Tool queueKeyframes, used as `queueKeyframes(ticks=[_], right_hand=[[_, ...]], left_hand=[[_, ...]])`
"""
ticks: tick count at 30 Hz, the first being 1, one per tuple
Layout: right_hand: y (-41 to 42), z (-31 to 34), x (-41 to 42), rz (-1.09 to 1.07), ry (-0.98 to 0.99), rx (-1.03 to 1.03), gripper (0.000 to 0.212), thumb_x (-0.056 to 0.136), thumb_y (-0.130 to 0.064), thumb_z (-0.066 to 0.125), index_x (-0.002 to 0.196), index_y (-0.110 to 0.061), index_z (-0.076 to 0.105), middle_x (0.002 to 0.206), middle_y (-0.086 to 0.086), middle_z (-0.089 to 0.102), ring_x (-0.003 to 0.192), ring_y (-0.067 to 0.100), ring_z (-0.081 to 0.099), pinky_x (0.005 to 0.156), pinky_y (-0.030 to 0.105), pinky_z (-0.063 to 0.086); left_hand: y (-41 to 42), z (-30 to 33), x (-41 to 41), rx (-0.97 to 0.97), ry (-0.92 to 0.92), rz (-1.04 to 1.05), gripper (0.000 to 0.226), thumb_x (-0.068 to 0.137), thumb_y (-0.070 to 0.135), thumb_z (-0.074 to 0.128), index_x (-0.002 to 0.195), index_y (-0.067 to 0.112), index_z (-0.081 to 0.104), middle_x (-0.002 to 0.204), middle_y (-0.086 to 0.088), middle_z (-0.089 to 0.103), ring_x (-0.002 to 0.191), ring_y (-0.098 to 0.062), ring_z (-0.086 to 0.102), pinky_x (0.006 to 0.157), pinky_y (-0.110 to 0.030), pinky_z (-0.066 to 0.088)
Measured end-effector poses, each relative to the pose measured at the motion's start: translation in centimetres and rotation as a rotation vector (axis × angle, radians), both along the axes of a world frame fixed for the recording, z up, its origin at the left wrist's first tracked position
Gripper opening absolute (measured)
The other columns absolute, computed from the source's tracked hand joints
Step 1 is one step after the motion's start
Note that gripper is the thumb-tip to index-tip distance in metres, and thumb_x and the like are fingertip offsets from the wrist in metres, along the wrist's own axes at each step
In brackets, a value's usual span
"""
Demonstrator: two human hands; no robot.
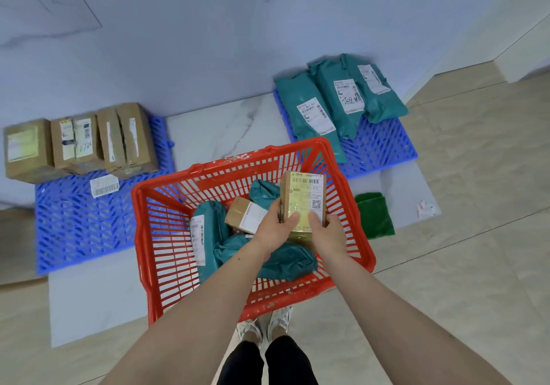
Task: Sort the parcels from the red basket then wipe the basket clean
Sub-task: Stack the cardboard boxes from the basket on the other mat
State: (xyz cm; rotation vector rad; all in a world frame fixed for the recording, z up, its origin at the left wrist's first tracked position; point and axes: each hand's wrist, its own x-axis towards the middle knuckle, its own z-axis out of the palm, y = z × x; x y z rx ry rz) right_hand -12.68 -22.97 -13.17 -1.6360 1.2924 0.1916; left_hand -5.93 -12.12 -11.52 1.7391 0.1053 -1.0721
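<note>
1. Floor first: beige floor tiles [476, 235], with a pale marble-veined slab [226, 122] under the work area.
2. Two blue slatted plastic pallet mats lie flat, the left blue mat [77, 220] and the right blue mat [384, 143], well apart with the slab between them.
3. The red plastic lattice basket [154, 235] sits between the mats, boxy and open-topped, with grime speckling its near rim.
4. On the left mat stand three brown cardboard boxes [77, 143] in a row, taped and labelled; a loose white barcode label [104, 186] lies just in front of them.
5. On the right mat lie three teal crinkled plastic mailer bags [333, 98], side by side and overlapping.
6. Inside the basket: more teal mailers [285, 261] and a small brown carton [245, 215].
7. A folded green fuzzy cloth [375, 215] lies just beside the basket's right wall.
8. Over the basket is a brown box with a glossy yellow-tinted label [303, 203], held upright.
9. The left hand [275, 229] and right hand [327, 232] both hold it: each grip is curled round a lower edge, thumbs pressed on the label face.
</note>
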Motion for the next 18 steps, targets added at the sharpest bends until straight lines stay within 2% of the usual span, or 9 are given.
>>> queueKeyframes(ticks=[2,4,7,9,11,13,15,16,18], right_hand=[[0.6,1.2,-0.1,0.009,-0.036,-0.007,0.024,0.1,-0.04,0.052,0.111,-0.019,0.051,0.106,0.0,0.064,0.095,0.018,0.061,0.076,0.034,0.051],[1.1,2.3,-0.1,0.006,-0.073,-0.008,0.025,0.1,-0.039,0.053,0.111,-0.017,0.054,0.103,0.0,0.064,0.091,0.016,0.062,0.066,0.028,0.046],[2.0,4.0,0.0,0.021,-0.123,-0.019,0.027,0.1,-0.04,0.053,0.109,-0.014,0.056,0.098,-0.001,0.065,0.083,0.012,0.061,0.059,0.025,0.041],[2.6,5.1,0.1,0.034,-0.15,-0.016,0.029,0.099,-0.041,0.054,0.107,-0.014,0.056,0.095,0.0,0.065,0.084,0.014,0.063,0.061,0.028,0.044],[3.2,6.1,0.2,0.045,-0.176,-0.011,0.029,0.097,-0.043,0.055,0.106,-0.015,0.056,0.096,0.0,0.067,0.086,0.017,0.066,0.068,0.034,0.053],[3.7,7.1,0.2,0.047,-0.197,-0.003,0.028,0.096,-0.043,0.058,0.105,-0.016,0.056,0.096,-0.001,0.068,0.088,0.017,0.068,0.079,0.041,0.057],[4.1,8.3,0.3,0.053,-0.221,0.002,0.029,0.095,-0.042,0.061,0.107,-0.016,0.057,0.099,-0.002,0.067,0.089,0.015,0.066,0.082,0.038,0.056],[4.2,8.7,0.3,0.056,-0.238,0.001,0.03,0.094,-0.041,0.063,0.108,-0.015,0.057,0.1,-0.002,0.067,0.09,0.014,0.066,0.082,0.035,0.055],[4.2,9.2,0.4,0.058,-0.261,0.025,0.037,0.09,-0.041,0.069,0.112,-0.013,0.057,0.103,-0.001,0.068,0.091,0.013,0.067,0.084,0.034,0.056]], left_hand=[[0.8,1.1,-0.1,-0.004,0.001,0.035,0.057,0.099,0.03,0.059,0.148,0.027,0.032,0.125,0.006,0.06,0.113,-0.015,0.06,0.099,-0.032,0.05],[1.7,2.3,-0.2,-0.009,0.003,0.058,0.06,0.097,0.033,0.061,0.148,0.026,0.03,0.128,0.005,0.059,0.11,-0.011,0.061,0.094,-0.029,0.052],[3.0,4.5,-0.3,-0.013,-0.029,0.085,0.054,0.096,0.034,0.062,0.142,0.027,0.034,0.118,0.015,0.054,0.094,0.005,0.053,0.076,-0.016,0.046],[3.9,5.6,-0.4,-0.04,-0.019,0.132,0.052,0.096,0.032,0.064,0.14,0.028,0.036,0.115,0.018,0.055,0.093,0.005,0.054,0.069,-0.017,0.046],[4.7,6.7,-0.4,-0.077,0.021,0.175,0.055,0.094,0.034,0.066,0.14,0.032,0.036,0.121,0.005,0.063,0.099,-0.008,0.064,0.066,-0.022,0.048],[5.5,7.6,-0.4,-0.093,0.027,0.202,0.055,0.093,0.035,0.067,0.138,0.037,0.038,0.121,0.0,0.067,0.1,-0.016,0.068,0.064,-0.024,0.05],[6.3,8.4,-0.3,-0.109,0.003,0.225,0.052,0.091,0.034,0.07,0.135,0.038,0.042,0.119,0.0,0.069,0.096,-0.016,0.071,0.063,-0.026,0.054],[6.7,8.9,-0.3,-0.124,-0.004,0.233,0.051,0.091,0.032,0.07,0.134,0.037,0.043,0.118,0.0,0.07,0.095,-0.017,0.072,0.064,-0.027,0.057],[7.3,9.5,-0.1,-0.139,-0.01,0.23,0.053,0.09,0.032,0.071,0.135,0.035,0.044,0.117,-0.003,0.069,0.097,-0.02,0.072,0.08,-0.037,0.061]])
